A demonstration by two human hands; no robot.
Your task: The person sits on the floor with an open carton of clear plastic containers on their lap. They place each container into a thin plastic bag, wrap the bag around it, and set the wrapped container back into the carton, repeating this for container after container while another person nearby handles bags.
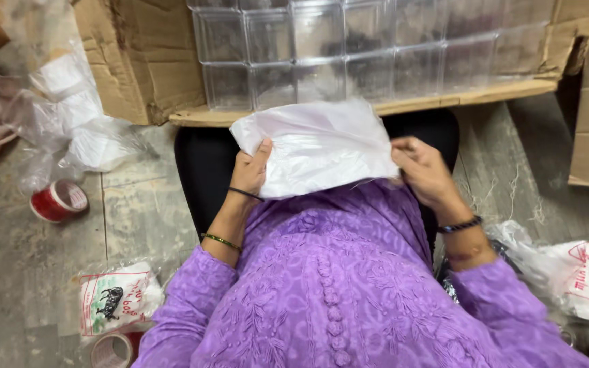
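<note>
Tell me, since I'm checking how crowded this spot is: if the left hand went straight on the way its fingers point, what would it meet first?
Probably the cardboard box edge: the left hand already grips the white plastic packet, pointing up-frame toward the clear plastic containers. Depth is unclear.

A bag (318, 146) lay on my lap between my left hand (250, 174) and right hand (423, 170). Ahead stood a carton (141, 61) holding stacked containers (349, 54). A tape roll (59, 200) lay on the floor to my left.

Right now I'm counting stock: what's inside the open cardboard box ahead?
The cardboard box holds stacked clear plastic containers. Their contents and the rows behind cannot be seen. Both hands, left and right, hold a white bag.
</note>
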